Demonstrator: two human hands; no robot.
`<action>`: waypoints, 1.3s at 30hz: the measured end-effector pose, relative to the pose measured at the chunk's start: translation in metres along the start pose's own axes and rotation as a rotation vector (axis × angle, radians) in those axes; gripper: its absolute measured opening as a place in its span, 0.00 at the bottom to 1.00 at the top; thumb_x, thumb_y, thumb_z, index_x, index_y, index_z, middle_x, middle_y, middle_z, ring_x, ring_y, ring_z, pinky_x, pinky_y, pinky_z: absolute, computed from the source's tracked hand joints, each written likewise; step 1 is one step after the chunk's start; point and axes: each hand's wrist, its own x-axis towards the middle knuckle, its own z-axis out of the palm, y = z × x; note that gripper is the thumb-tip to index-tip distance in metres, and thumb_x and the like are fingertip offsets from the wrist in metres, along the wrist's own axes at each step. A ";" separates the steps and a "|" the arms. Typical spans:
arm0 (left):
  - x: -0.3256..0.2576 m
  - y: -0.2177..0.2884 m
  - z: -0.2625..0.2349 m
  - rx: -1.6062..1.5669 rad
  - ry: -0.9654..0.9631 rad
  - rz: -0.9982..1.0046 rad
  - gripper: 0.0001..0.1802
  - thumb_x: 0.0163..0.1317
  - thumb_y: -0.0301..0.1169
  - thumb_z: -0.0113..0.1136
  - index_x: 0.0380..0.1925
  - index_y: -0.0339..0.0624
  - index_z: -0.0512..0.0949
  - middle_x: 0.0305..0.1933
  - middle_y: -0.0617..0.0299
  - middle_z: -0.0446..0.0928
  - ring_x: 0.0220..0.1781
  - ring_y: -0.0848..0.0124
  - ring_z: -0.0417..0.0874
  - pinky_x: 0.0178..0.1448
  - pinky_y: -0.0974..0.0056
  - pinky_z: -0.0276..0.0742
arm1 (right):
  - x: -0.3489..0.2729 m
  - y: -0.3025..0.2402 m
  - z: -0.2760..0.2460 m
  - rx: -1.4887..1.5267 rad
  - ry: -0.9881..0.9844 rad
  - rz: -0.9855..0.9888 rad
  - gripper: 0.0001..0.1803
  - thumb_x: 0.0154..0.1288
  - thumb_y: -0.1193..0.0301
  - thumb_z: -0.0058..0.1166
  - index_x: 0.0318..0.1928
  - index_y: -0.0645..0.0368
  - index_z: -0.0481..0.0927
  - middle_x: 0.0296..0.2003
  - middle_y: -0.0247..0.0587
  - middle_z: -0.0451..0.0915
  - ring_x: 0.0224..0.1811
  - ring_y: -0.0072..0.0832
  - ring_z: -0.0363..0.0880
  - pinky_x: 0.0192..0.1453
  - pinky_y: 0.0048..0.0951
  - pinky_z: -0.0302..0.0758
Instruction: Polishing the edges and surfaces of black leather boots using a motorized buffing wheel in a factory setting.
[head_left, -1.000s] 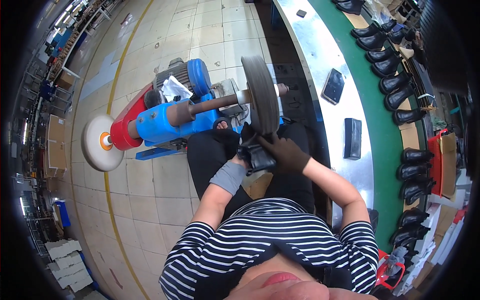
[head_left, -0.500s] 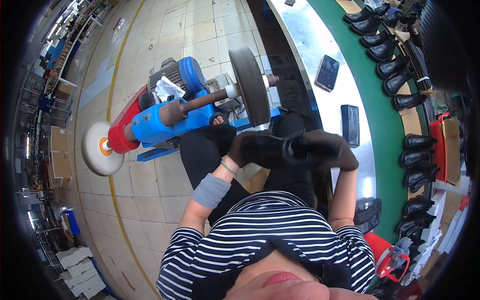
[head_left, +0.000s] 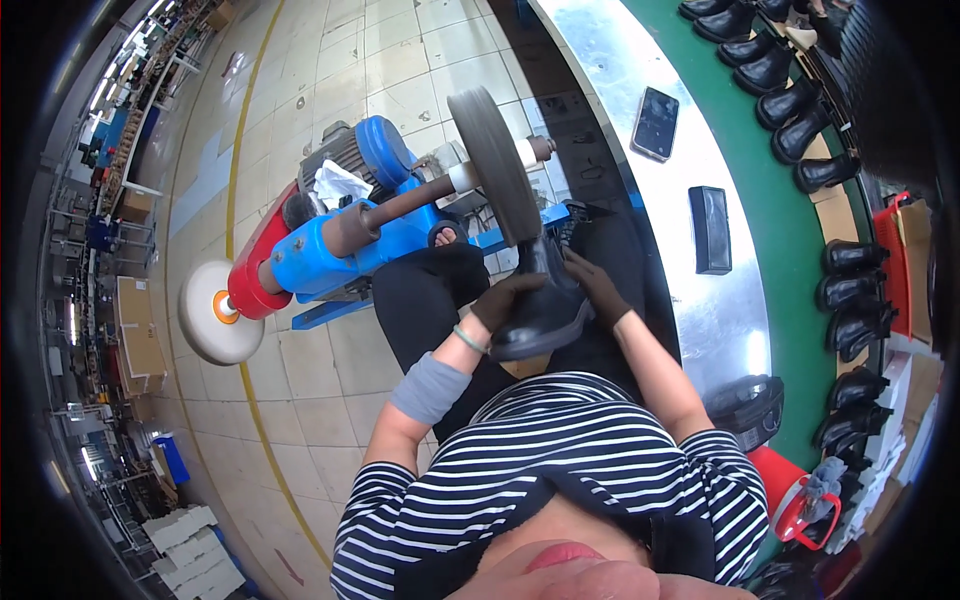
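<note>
I hold a black boot (head_left: 543,305) in both gloved hands above my lap. My left hand (head_left: 503,300) grips its left side near the sole. On the right side, my right hand (head_left: 597,285) presses against the upper. The boot's top end sits just under the dark buffing wheel (head_left: 493,165) of a blue polishing machine (head_left: 350,235). Whether boot and wheel touch I cannot tell.
A white buffing wheel (head_left: 208,313) sits on the machine's far left end. To my right runs a metal counter (head_left: 650,190) with a phone (head_left: 655,122) and a black box (head_left: 710,228). Beyond it a green belt (head_left: 800,235) carries several black boots (head_left: 850,257).
The boot had been swung out to the right half a second ago. Now both hands have brought it back upright beneath the dark wheel.
</note>
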 end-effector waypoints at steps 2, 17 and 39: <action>0.020 0.005 0.001 -0.103 -0.081 0.089 0.14 0.60 0.32 0.56 0.42 0.35 0.78 0.41 0.59 0.81 0.42 0.70 0.82 0.52 0.67 0.76 | 0.022 -0.011 -0.015 0.161 -0.067 0.097 0.30 0.65 0.64 0.50 0.64 0.61 0.63 0.54 0.41 0.74 0.55 0.23 0.72 0.57 0.23 0.68; 0.046 -0.010 -0.066 -0.319 -0.152 0.416 0.17 0.66 0.32 0.46 0.48 0.31 0.74 0.47 0.52 0.78 0.47 0.63 0.80 0.54 0.64 0.76 | 0.132 -0.008 -0.017 -0.212 -0.338 0.042 0.18 0.63 0.65 0.52 0.51 0.62 0.77 0.39 0.40 0.82 0.35 0.25 0.82 0.37 0.25 0.79; 0.034 -0.021 -0.028 -0.298 0.305 0.516 0.20 0.59 0.43 0.55 0.44 0.40 0.78 0.44 0.60 0.79 0.48 0.67 0.78 0.57 0.64 0.71 | 0.160 0.002 0.013 0.327 -0.151 0.176 0.47 0.55 0.32 0.43 0.56 0.64 0.72 0.51 0.46 0.76 0.51 0.33 0.75 0.58 0.32 0.68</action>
